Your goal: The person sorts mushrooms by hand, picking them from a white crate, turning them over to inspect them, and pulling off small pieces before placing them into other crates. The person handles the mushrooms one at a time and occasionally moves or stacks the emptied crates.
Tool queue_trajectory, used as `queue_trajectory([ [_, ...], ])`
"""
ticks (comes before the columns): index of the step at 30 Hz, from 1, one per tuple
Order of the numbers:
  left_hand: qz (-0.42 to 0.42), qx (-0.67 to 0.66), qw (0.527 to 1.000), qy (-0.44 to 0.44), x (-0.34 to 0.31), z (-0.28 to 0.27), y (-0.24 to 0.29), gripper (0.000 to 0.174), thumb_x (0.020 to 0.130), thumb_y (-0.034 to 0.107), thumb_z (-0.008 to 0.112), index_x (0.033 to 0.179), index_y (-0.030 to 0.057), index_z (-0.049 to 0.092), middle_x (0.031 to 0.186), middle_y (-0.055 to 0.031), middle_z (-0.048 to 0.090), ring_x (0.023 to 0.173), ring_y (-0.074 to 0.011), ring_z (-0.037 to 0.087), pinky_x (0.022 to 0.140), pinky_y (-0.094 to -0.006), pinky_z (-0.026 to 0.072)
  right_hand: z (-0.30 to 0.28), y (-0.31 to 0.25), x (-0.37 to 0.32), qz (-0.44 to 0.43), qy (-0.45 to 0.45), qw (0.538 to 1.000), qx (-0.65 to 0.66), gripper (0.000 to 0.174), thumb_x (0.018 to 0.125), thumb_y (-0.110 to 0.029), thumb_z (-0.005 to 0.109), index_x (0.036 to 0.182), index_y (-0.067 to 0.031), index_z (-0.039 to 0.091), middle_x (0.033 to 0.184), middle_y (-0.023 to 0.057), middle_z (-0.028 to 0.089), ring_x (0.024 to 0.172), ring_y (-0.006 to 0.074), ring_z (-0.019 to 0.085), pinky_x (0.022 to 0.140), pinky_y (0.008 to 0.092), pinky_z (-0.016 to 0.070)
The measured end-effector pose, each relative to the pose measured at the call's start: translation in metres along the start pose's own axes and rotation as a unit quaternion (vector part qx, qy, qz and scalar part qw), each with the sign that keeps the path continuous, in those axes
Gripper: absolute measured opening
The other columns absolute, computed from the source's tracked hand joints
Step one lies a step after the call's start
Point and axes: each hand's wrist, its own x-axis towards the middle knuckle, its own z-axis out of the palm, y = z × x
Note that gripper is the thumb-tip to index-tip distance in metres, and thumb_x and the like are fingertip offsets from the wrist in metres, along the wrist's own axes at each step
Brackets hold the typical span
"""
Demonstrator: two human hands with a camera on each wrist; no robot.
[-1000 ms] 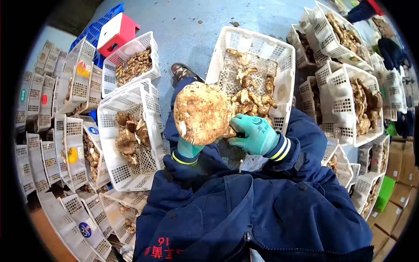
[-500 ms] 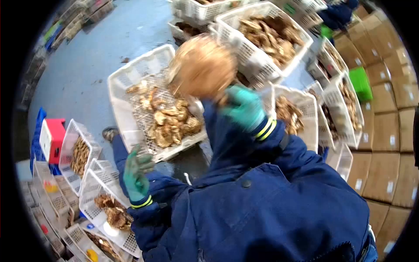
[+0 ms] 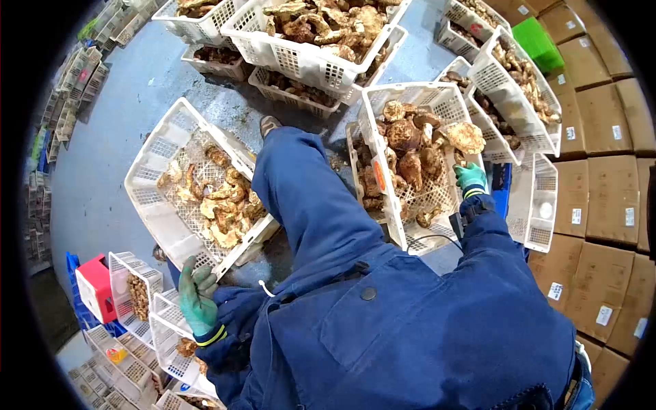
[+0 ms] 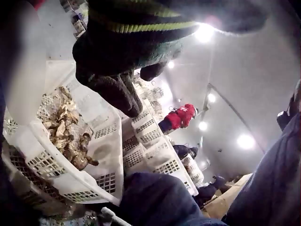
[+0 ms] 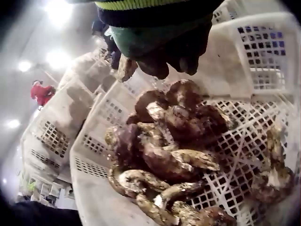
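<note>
My right hand [image 3: 471,179], in a green glove, grips a large flat-capped mushroom [image 3: 465,137] by the stem at the right side of a white crate [image 3: 372,160]. That crate holds brown mushrooms [image 3: 412,167]. In the right wrist view, the pale stem end [image 5: 126,68] sticks out beside my curled fingers [image 5: 155,68]; the cap is hidden there. My gloved left hand [image 3: 198,301] is held up with its fingers spread loosely, gripping nothing. It is near the lower corner of another white crate [image 3: 154,171], where smaller yellowish mushrooms [image 3: 225,208] lie on the mesh bottom.
Stacked crates of mushrooms [image 3: 301,58] stand at the top. More crates [image 3: 512,89] and cardboard boxes [image 3: 601,191] line the right side. A red and white stool [image 3: 96,290] stands at lower left. In the left wrist view, a person in red [image 4: 181,116] is further off.
My right hand has carried the large mushroom right, over to the other crate. My left hand has let go of it and hangs back on the left. The head view has turned right.
</note>
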Motion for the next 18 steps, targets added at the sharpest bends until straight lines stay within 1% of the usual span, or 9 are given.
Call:
queue_trajectory([
  [5,-0.015,-0.012,1.0,-0.01,-0.004,0.008,0.006,0.057,0.095,0.035,0.052,0.134,-0.0042,0.04,0.088,-0.005,0.052,0.067,-0.009,0.041,0.055,-0.0177,0.0331,0.08,0.077,0.028,0.022,-0.046,0.998,-0.028,0.038,0.074,-0.038,0.067,0.095,-0.007,0.067,0.072,0.0118,0.067,0.065,0.0227,0.066,0.064,0.0355,0.0512],
  [6,-0.019,-0.021,1.0,-0.012,-0.006,0.008,0.006,0.057,0.095,0.035,0.052,0.134,-0.0042,0.039,0.089,-0.0052,0.052,0.067,-0.0091,0.042,0.055,-0.0176,0.0328,0.078,0.074,0.012,0.082,-0.106,0.99,0.044,0.036,0.074,-0.038,0.067,0.096,-0.0094,0.068,0.081,0.0119,0.069,0.076,0.025,0.067,0.069,0.0363,0.0519],
  [8,-0.021,-0.004,1.0,0.006,-0.008,0.011,0.007,0.055,0.095,0.034,0.051,0.133,-0.0043,0.039,0.085,-0.0036,0.048,0.066,-0.0084,0.039,0.055,-0.0178,0.0314,0.106,0.093,0.008,0.073,-0.054,0.995,-0.039,0.036,0.074,-0.037,0.067,0.098,-0.0116,0.068,0.087,0.0111,0.069,0.082,0.025,0.067,0.073,0.0361,0.0525],
  [10,-0.036,-0.048,0.998,-0.017,-0.005,0.008,0.007,0.053,0.096,0.033,0.05,0.132,-0.0038,0.04,0.083,-0.0025,0.046,0.065,-0.0081,0.038,0.055,-0.018,0.0312,0.159,0.163,0.059,0.066,-0.211,0.965,0.145,0.036,0.077,-0.036,0.065,0.106,-0.0148,0.067,0.096,0.0099,0.069,0.088,0.0275,0.066,0.079,0.0385,0.0519],
  [11,-0.025,-0.06,0.998,-0.015,-0.006,0.014,0.008,0.049,0.097,0.031,0.049,0.131,-0.0033,0.041,0.08,-0.0007,0.04,0.064,-0.0076,0.034,0.054,-0.018,0.0295,0.168,0.171,0.066,-0.025,-0.22,0.974,0.042,0.036,0.079,-0.036,0.063,0.11,-0.0158,0.065,0.099,0.0105,0.069,0.089,0.0289,0.066,0.08,0.0393,0.0517],
  [12,-0.032,-0.057,0.997,-0.038,-0.002,-0.001,0.004,0.049,0.096,0.033,0.048,0.13,-0.0022,0.043,0.084,-0.0035,0.049,0.067,-0.0095,0.044,0.058,-0.0194,0.0357,0.17,0.168,0.085,-0.095,-0.244,0.962,-0.083,0.038,0.082,-0.035,0.058,0.116,-0.0185,0.061,0.105,0.0145,0.065,0.096,0.0326,0.062,0.084,0.0423,0.0496],
  [14,0.022,0.143,0.983,0.117,-0.017,0.033,0.014,0.051,0.096,0.037,0.049,0.129,-0.0012,0.045,0.093,-0.0094,0.059,0.074,-0.0145,0.056,0.062,-0.0235,0.0432,0.132,0.142,0.09,-0.201,-0.262,0.885,-0.329,0.046,0.087,-0.033,0.044,0.132,-0.0255,0.049,0.123,0.0259,0.055,0.115,0.0421,0.053,0.095,0.0507,0.0433],
  [16,-0.001,0.052,0.996,0.072,-0.013,-0.001,0.005,0.053,0.095,0.04,0.049,0.129,0.0001,0.047,0.1,-0.0141,0.064,0.081,-0.0189,0.062,0.069,-0.0284,0.0487,0.091,0.085,0.073,-0.168,-0.223,0.867,-0.413,0.046,0.088,-0.03,0.047,0.133,-0.0261,0.049,0.128,0.0172,0.055,0.116,0.0345,0.054,0.102,0.0419,0.041],
  [18,0.004,0.047,0.994,0.097,-0.013,-0.003,0.003,0.052,0.096,0.04,0.047,0.128,-0.0001,0.047,0.093,-0.0142,0.064,0.074,-0.0192,0.062,0.07,-0.0279,0.0509,0.08,0.067,0.113,-0.136,-0.131,0.883,-0.43,0.035,0.087,-0.031,0.047,0.116,-0.0198,0.064,0.124,0.0227,0.056,0.113,0.0397,0.055,0.095,0.0472,0.0445],
])
